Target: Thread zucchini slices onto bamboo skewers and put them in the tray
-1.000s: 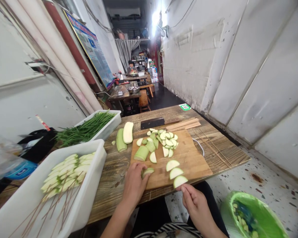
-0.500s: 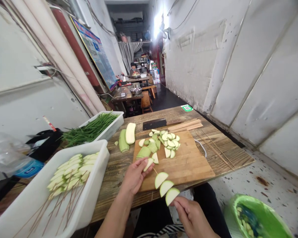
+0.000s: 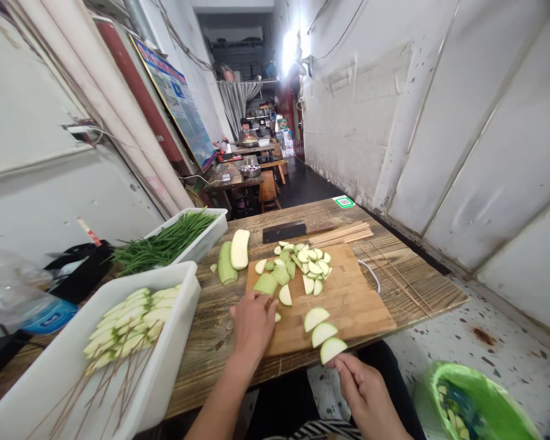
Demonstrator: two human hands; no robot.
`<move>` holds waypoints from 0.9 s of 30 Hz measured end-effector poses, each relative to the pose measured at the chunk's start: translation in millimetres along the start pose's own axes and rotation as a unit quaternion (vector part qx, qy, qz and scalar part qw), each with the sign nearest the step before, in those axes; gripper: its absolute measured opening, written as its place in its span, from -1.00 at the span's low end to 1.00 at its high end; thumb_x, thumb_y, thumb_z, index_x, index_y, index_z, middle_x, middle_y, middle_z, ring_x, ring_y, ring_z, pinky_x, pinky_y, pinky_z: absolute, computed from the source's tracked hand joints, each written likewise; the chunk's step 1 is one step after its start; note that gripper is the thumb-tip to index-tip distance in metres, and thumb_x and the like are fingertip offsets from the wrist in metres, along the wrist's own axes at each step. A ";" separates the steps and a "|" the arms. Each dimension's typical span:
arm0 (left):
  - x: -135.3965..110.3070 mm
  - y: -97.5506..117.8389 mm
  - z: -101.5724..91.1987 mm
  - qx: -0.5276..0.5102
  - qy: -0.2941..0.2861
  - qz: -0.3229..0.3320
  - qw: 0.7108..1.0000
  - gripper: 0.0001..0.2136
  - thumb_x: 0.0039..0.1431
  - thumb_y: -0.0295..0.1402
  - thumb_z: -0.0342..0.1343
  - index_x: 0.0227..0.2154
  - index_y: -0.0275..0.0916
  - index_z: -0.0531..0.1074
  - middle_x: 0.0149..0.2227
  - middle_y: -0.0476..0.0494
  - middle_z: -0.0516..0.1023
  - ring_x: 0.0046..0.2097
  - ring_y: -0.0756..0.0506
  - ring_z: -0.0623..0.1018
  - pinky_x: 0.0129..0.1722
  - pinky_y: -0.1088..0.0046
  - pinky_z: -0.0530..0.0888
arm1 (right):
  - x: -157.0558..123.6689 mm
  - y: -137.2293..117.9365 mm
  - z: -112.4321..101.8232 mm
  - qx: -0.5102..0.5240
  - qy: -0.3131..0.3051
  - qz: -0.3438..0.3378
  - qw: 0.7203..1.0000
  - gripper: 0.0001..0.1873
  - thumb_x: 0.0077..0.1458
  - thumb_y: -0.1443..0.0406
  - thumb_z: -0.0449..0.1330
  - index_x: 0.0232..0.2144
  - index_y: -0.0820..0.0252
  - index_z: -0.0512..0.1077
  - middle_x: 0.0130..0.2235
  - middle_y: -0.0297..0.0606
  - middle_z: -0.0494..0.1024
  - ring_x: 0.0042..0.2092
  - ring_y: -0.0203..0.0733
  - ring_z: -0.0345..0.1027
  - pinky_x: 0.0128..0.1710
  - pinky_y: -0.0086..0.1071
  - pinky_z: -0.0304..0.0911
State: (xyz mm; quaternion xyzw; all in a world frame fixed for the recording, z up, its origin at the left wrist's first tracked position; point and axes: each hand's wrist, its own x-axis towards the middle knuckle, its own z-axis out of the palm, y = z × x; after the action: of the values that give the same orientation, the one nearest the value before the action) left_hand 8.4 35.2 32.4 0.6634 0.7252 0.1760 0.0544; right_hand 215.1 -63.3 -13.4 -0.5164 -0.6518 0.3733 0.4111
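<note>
My right hand [image 3: 364, 394] pinches the end of a thin bamboo skewer that carries three pale zucchini slices [image 3: 323, 333], held over the near edge of the wooden cutting board [image 3: 348, 299]. My left hand [image 3: 253, 324] rests with fingers curled on the board's left edge, over a loose zucchini slice [image 3: 277, 317] that barely shows. More cut slices [image 3: 302, 263] lie heaped at the board's far side. Two long zucchini halves [image 3: 233, 255] lie on the table to the left.
A white tray [image 3: 174, 342] with skewered zucchini stands at the left; a second tray [image 3: 208, 235] holds green chives. A cleaver [image 3: 284, 231] and loose skewers [image 3: 343, 233] lie behind the board. A green-lined bin [image 3: 481, 400] stands on the floor at the right. A person sits far back.
The skewer with three slices moved right, back over the board's near edge. My left hand came down from a raised slice onto the board's left edge.
</note>
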 end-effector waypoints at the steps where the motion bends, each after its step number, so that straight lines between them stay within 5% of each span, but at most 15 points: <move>1: 0.7 5.7 1.5 0.026 0.020 -0.001 0.999 -0.72 0.12 -0.21 -0.01 -0.30 -0.23 0.54 -0.23 -0.24 0.49 -0.14 -0.23 0.43 -0.13 0.17 0.25 | 0.2 0.6 -0.4 0.002 0.004 0.003 1.000 -0.63 0.27 0.17 -0.10 -0.38 0.24 0.40 -0.60 -0.43 0.21 -0.58 -0.31 0.11 -0.55 -0.49 0.06; 4: 4.4 21.0 8.7 0.080 0.029 0.002 0.996 -0.61 0.07 -0.06 0.01 -0.29 -0.29 0.53 -0.24 -0.31 0.46 -0.12 -0.30 0.39 -0.12 0.09 0.20 | 0.6 1.0 -1.2 0.006 0.014 0.010 1.000 -0.63 0.26 0.16 -0.09 -0.39 0.24 0.40 -0.59 -0.43 0.21 -0.57 -0.31 0.10 -0.55 -0.49 0.05; 9: 9.9 30.5 20.1 0.072 0.017 -0.006 0.997 -0.70 0.04 -0.15 0.06 -0.34 -0.28 0.51 -0.21 -0.32 0.44 -0.07 -0.33 0.35 -0.10 0.09 0.19 | 0.6 0.8 -1.7 0.017 0.022 0.019 0.999 -0.63 0.26 0.15 -0.09 -0.39 0.24 0.39 -0.59 -0.43 0.20 -0.57 -0.32 0.07 -0.57 -0.50 0.01; 16: 12.0 26.4 28.8 -0.180 -0.024 0.018 0.983 -0.83 0.07 -0.39 0.05 -0.28 -0.27 0.44 -0.32 -0.18 0.53 -0.27 -0.12 0.46 -0.22 0.33 0.33 | -1.6 3.8 -1.5 0.041 0.029 0.024 0.998 -0.64 0.26 0.15 -0.07 -0.37 0.25 0.40 -0.61 -0.48 0.08 -0.59 -0.34 -0.02 -0.61 -0.50 -0.04; 19: 13.9 26.3 27.4 -0.386 -0.045 -0.053 0.920 -0.82 0.03 -0.37 0.13 -0.27 -0.29 0.46 -0.29 -0.17 0.54 -0.27 -0.08 0.50 -0.21 0.38 0.39 | -2.9 3.4 -1.0 0.043 0.021 0.017 0.999 -0.64 0.26 0.17 -0.07 -0.37 0.25 0.41 -0.62 -0.49 0.06 -0.60 -0.34 -0.02 -0.62 -0.51 -0.03; 24: 16.0 26.7 13.2 -0.663 -0.161 -0.222 0.696 -0.90 0.05 -0.45 0.13 -0.33 -0.33 0.43 -0.37 -0.13 0.53 -0.39 -0.03 0.55 -0.42 0.47 0.49 | -2.7 -3.1 -0.3 0.013 0.014 -0.018 1.000 -0.64 0.26 0.20 -0.08 -0.38 0.25 0.44 -0.58 -0.40 0.29 -0.56 -0.32 0.15 -0.55 -0.51 0.10; 27: 16.1 26.3 6.0 -0.680 -0.177 -0.235 0.672 -0.90 0.08 -0.50 0.11 -0.31 -0.37 0.44 -0.39 -0.17 0.54 -0.43 0.00 0.54 -0.53 0.57 0.46 | -1.7 -6.6 -0.2 -0.004 0.012 -0.036 0.999 -0.65 0.26 0.23 -0.07 -0.40 0.25 0.44 -0.53 -0.32 0.41 -0.51 -0.29 0.27 -0.47 -0.51 0.18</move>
State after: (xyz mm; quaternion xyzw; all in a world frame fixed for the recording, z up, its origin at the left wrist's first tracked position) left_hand 33.3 53.6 38.0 0.2695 0.5135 0.4812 0.6574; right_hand 213.0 -66.2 -7.6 -0.4987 -0.6664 0.3492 0.4304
